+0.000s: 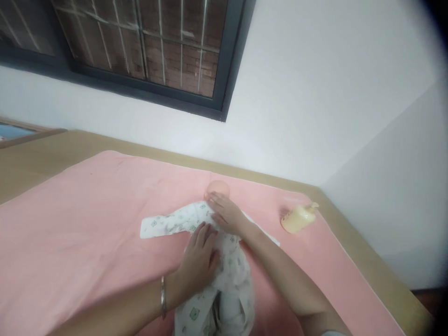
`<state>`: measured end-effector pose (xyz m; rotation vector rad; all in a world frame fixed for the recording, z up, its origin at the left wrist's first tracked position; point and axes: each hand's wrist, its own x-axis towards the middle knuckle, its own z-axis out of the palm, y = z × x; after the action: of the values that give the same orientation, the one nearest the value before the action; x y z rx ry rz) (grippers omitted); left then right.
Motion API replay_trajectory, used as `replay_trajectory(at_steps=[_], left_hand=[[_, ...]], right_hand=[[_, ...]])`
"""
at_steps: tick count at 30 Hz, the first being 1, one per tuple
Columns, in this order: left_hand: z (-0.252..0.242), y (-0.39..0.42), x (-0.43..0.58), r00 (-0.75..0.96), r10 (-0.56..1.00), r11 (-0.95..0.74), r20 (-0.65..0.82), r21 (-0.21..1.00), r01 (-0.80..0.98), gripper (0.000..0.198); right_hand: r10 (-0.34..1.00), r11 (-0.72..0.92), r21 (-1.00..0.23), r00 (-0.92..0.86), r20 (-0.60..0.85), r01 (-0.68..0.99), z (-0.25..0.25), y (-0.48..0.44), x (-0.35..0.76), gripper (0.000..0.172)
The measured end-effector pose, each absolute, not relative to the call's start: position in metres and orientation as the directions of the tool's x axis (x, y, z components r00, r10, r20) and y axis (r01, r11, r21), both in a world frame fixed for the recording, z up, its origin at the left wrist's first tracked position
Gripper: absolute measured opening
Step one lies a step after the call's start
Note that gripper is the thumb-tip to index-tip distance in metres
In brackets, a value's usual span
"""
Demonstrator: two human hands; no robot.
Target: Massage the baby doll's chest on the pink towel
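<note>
A white baby romper (235, 261) with small green and dark prints lies lengthwise before me, one sleeve stretched to the left. It appears to be on a doll, whose smooth, round peach head (221, 186) shows above the collar; the face cannot be made out. My left hand (199, 256), with a silver bangle at the wrist, rests on the romper's chest, fingers extended. Reaching in from the right, my right hand (227, 213) lies over the collar and shoulder, its fingertips touching the lower edge of the head. Its forearm partly covers the right sleeve.
A pink cloth (87, 214) is spread under everything on a tan surface (31, 170). To the right, a pale yellow pump bottle (297, 219) lies tilted on the cloth. Behind are a white wall (280, 102) and a dark-framed barred window (224, 93).
</note>
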<state>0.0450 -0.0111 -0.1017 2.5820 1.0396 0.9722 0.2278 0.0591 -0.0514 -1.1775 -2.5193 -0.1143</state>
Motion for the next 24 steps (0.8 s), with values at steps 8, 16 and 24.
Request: replay_trajectory(at_steps=[8, 16, 24], left_hand=[[-0.0986, -0.0121, 0.0444, 0.537, 0.656, -0.750, 0.530, 0.383, 0.539, 0.041], [-0.0956, -0.0113, 0.0468, 0.518, 0.635, -0.768, 0.574, 0.394, 0.505, 0.039], [-0.0999, -0.0075, 0.0479, 0.542, 0.619, -0.779, 0.569, 0.354, 0.518, 0.036]], right_hand=[[0.725, 0.646, -0.062, -0.586, 0.362, 0.761, -0.0524, 0.0574, 0.2309, 0.049], [0.738, 0.636, -0.038, -0.593, 0.322, 0.771, -0.0504, 0.0573, 0.2271, 0.048], [0.739, 0.625, -0.043, -0.573, 0.354, 0.779, -0.0525, 0.0547, 0.2281, 0.048]])
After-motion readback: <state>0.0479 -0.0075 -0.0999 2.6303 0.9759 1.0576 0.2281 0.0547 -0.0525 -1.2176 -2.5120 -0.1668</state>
